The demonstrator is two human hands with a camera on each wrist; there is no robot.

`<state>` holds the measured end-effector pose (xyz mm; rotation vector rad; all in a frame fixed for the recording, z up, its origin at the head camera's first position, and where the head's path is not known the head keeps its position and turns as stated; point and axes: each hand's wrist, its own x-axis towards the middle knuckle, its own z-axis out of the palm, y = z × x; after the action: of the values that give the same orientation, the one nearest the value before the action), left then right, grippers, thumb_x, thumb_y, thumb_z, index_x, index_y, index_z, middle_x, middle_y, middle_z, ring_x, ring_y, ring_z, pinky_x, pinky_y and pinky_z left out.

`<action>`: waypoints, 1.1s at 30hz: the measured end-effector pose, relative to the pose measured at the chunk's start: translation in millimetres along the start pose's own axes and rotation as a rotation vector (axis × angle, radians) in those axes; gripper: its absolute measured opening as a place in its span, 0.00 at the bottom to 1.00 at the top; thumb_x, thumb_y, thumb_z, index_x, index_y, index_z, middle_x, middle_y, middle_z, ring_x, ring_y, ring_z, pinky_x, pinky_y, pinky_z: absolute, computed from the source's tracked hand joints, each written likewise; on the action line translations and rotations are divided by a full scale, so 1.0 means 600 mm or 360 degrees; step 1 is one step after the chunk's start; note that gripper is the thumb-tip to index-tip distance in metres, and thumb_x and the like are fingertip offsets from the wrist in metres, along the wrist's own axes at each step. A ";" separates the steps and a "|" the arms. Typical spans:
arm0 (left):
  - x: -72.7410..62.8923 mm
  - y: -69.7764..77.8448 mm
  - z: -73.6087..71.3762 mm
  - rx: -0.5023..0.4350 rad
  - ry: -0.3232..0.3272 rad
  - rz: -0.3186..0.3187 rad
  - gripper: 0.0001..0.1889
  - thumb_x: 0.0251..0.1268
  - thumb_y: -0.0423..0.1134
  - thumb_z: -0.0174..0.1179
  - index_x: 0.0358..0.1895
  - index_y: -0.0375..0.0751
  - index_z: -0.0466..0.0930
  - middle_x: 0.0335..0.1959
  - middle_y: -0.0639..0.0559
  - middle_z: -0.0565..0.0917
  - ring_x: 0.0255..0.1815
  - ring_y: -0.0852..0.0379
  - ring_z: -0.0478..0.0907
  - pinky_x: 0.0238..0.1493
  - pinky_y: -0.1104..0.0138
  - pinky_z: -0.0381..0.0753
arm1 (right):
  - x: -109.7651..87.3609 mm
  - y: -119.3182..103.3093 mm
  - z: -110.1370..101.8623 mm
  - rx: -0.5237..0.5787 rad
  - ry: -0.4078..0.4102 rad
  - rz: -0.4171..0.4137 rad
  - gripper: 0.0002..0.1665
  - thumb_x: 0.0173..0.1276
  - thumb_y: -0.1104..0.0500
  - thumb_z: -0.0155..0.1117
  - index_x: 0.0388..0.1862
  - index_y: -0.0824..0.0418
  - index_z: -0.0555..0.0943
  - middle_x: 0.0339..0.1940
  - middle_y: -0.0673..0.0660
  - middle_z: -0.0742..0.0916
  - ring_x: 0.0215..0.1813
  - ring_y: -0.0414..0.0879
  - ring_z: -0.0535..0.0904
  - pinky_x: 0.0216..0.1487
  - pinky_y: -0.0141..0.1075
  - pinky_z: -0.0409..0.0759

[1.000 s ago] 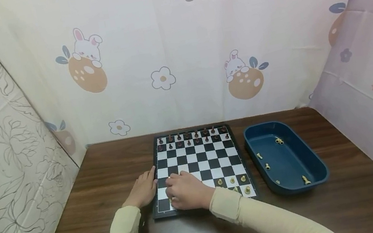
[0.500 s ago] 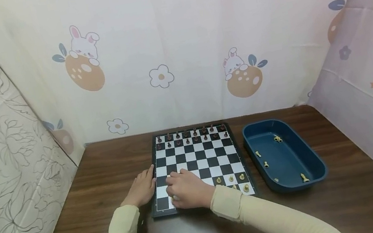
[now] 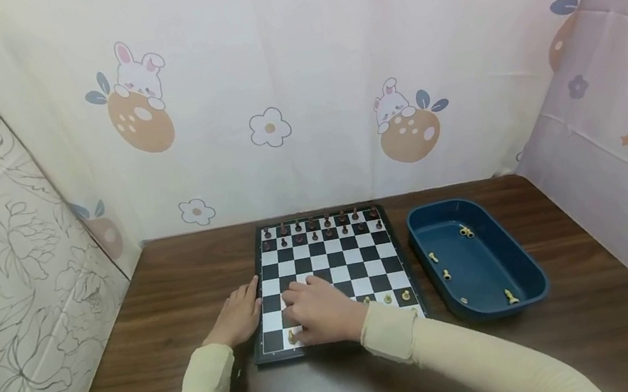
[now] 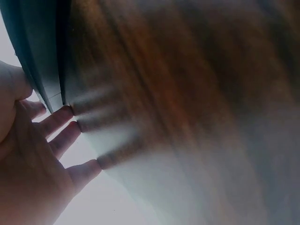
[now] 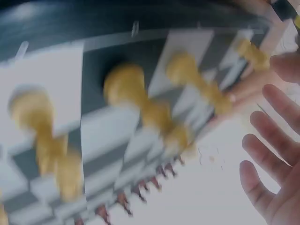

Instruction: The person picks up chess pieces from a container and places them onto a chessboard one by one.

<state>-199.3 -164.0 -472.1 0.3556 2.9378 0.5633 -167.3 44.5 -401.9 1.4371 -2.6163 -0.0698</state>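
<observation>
A black-and-white chessboard (image 3: 304, 266) lies on the table. Along its left edge rests my left hand (image 3: 236, 316), fingers extended; in the left wrist view their tips touch the tabletop beside the board's dark side. My right hand (image 3: 325, 313) hovers over the near left squares, its fingers (image 5: 265, 154) spread and holding nothing. Just left of it, a yellow chess piece (image 3: 291, 336) stands upright in the near row. More yellow pieces, such as a pawn (image 3: 406, 295), stand at the near right; the right hand and sleeve hide some squares. Dark red pieces (image 3: 328, 221) fill the two far rows.
A blue tray (image 3: 490, 263) stands right of the board, with several yellow pieces (image 3: 511, 296) lying in it. The brown wooden table (image 3: 189, 274) ends at a printed curtain (image 3: 286, 180) behind.
My right hand has let go of the yellow piece at the near left and drawn slightly right, its fingers loosening. The left hand stays at the board's edge. The head view tilts slightly.
</observation>
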 end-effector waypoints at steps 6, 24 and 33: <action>0.002 0.000 -0.001 0.0008 0.0000 0.0016 0.29 0.76 0.40 0.41 0.74 0.31 0.50 0.66 0.33 0.65 0.67 0.37 0.61 0.70 0.46 0.55 | -0.047 0.064 -0.051 0.0005 0.0045 0.0125 0.13 0.55 0.46 0.71 0.36 0.50 0.85 0.35 0.46 0.80 0.39 0.41 0.71 0.38 0.33 0.72; 0.004 -0.005 -0.002 -0.0011 -0.0043 -0.0039 0.29 0.76 0.41 0.41 0.74 0.32 0.49 0.68 0.34 0.64 0.68 0.38 0.59 0.70 0.46 0.55 | -0.248 0.287 -0.072 -0.0101 -0.0053 0.0764 0.06 0.54 0.54 0.73 0.28 0.55 0.85 0.28 0.50 0.79 0.33 0.48 0.72 0.30 0.42 0.74; 0.002 -0.001 0.000 -0.0018 -0.0030 -0.0034 0.29 0.76 0.41 0.42 0.74 0.32 0.51 0.67 0.34 0.65 0.68 0.38 0.61 0.69 0.47 0.57 | -0.298 0.324 0.000 0.0157 -0.0338 0.0881 0.08 0.54 0.54 0.74 0.27 0.56 0.84 0.26 0.49 0.79 0.27 0.43 0.72 0.23 0.36 0.76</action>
<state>-200.7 -164.4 -472.3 0.3258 2.9155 0.5699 -235.3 299.5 -399.7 0.7110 -3.1295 -0.0286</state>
